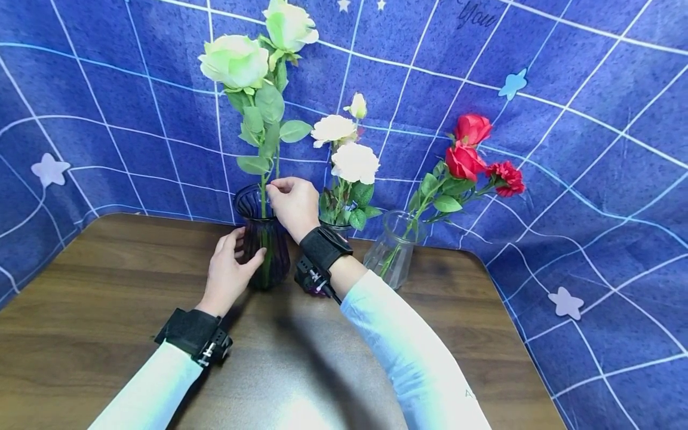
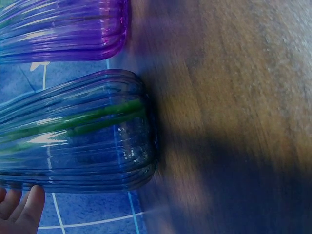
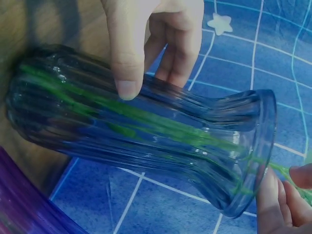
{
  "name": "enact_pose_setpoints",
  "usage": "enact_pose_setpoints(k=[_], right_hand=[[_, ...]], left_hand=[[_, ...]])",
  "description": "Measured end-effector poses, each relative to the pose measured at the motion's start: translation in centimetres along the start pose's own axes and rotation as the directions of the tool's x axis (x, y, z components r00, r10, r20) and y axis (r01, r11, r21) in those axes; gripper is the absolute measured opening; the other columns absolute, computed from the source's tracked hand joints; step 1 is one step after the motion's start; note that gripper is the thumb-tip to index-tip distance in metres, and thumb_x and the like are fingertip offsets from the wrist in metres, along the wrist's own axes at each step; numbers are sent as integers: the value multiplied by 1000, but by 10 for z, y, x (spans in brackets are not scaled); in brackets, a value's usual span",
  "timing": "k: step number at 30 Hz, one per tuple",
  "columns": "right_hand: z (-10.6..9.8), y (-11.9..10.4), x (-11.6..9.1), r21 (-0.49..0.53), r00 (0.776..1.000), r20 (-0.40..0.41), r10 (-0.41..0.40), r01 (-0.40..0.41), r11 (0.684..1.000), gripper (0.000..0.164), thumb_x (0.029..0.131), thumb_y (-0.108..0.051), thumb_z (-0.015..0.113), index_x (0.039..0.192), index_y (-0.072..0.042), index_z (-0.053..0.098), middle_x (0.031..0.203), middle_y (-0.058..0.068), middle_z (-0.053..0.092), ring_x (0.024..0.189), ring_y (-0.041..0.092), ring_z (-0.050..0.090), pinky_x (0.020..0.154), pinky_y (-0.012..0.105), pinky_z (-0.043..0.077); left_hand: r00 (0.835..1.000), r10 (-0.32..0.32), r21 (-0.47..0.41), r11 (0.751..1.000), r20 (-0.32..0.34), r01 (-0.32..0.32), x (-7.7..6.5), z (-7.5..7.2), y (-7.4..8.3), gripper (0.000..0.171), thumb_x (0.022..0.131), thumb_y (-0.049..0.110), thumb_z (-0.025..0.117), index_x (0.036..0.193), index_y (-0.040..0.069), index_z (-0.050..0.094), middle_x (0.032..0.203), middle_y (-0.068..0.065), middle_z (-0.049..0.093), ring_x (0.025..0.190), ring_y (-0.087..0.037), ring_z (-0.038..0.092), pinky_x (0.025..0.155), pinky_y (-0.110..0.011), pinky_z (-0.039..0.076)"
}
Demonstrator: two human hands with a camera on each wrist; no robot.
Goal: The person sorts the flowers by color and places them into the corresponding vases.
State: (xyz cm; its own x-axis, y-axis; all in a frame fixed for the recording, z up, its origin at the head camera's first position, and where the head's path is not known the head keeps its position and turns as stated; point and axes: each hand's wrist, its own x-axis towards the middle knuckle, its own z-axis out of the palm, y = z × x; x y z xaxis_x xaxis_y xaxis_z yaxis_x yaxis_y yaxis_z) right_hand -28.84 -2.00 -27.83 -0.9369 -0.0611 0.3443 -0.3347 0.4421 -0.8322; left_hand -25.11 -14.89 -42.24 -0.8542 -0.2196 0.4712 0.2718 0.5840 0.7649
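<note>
My left hand (image 1: 227,273) holds a dark ribbed glass vase (image 1: 276,258), thumb on its near side and fingers behind. In the right wrist view the vase (image 3: 146,122) appears bluish and see-through, with green stems inside. Two pale green-white roses (image 1: 236,63) with leafy stems rise from it. At the vase's mouth, my right hand (image 1: 295,206) pinches a rose stem (image 3: 280,168) between thumb and fingers. Left fingertips (image 2: 34,204) show against the glass in the left wrist view.
Just right stands a purple vase (image 2: 97,29) with white flowers (image 1: 355,162), partly hidden by my right wrist. Farther right, a clear vase (image 1: 395,257) holds red flowers (image 1: 466,161), leaning right. A blue grid-patterned cloth (image 1: 161,113) hangs behind the wooden table (image 1: 107,286).
</note>
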Motion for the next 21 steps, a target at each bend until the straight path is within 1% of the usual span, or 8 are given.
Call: enact_pose_setpoints(k=[4, 7, 10, 13, 16, 18, 21], right_hand=[[-7, 0, -4, 26, 1000, -5, -13, 13, 1000, 18, 89, -19, 63, 94, -6, 74, 78, 8, 72, 65, 16, 66, 51, 14, 43], [-15, 0, -10, 101, 1000, 12, -3, 2, 995, 19, 90, -17, 61, 96, -3, 73, 82, 12, 72, 70, 20, 69, 56, 14, 50], [-28, 1, -18, 192, 1000, 31, 1, -7, 981, 21, 91, -14, 59, 100, 1, 70, 89, 18, 71, 76, 27, 71, 64, 19, 57], [-46, 6, -29, 254, 999, 33, 0, -9, 967, 23, 92, -13, 58, 102, 4, 68, 90, 22, 70, 78, 33, 70, 69, 27, 59], [-67, 16, -42, 281, 1000, 13, 7, -10, 960, 24, 92, -13, 59, 103, 6, 67, 89, 26, 68, 74, 31, 70, 70, 32, 59], [-81, 25, -50, 269, 1000, -9, 19, -16, 963, 25, 91, -15, 59, 103, 5, 67, 90, 27, 68, 69, 23, 69, 70, 32, 59], [-100, 40, -64, 212, 999, -46, 18, -8, 977, 24, 91, -16, 60, 104, 3, 68, 88, 24, 68, 64, 10, 65, 67, 29, 59]], left_hand=[[1000, 5, -2, 1000, -5, -5, 1, 0, -1, 59, 83, 20, 70, 131, -2, 45, 125, -22, 50, 105, -36, 58, 89, -47, 52], [1000, -4, -2, 1000, -4, 4, 2, 0, -2, 58, 83, 20, 69, 131, -2, 45, 125, -22, 50, 104, -36, 58, 88, -47, 51], [1000, -14, -4, 1000, 5, 14, 2, -1, -1, 58, 84, 20, 69, 131, -3, 45, 125, -23, 50, 104, -37, 58, 89, -48, 51], [1000, -21, 3, 1000, 11, 21, 2, -3, -1, 57, 84, 20, 68, 131, -3, 45, 125, -24, 49, 105, -38, 56, 88, -49, 51], [1000, -12, 30, 999, 10, 12, 2, -4, -3, 57, 85, 21, 68, 132, -3, 46, 125, -25, 49, 106, -38, 55, 87, -50, 50], [1000, 2, 56, 998, 6, -2, 1, -6, -5, 59, 84, 22, 69, 132, -3, 46, 125, -25, 49, 108, -38, 53, 89, -51, 47], [1000, 24, 88, 996, 2, -24, -3, -10, -6, 62, 84, 24, 69, 134, -4, 44, 129, -26, 48, 116, -40, 48, 94, -53, 42]])
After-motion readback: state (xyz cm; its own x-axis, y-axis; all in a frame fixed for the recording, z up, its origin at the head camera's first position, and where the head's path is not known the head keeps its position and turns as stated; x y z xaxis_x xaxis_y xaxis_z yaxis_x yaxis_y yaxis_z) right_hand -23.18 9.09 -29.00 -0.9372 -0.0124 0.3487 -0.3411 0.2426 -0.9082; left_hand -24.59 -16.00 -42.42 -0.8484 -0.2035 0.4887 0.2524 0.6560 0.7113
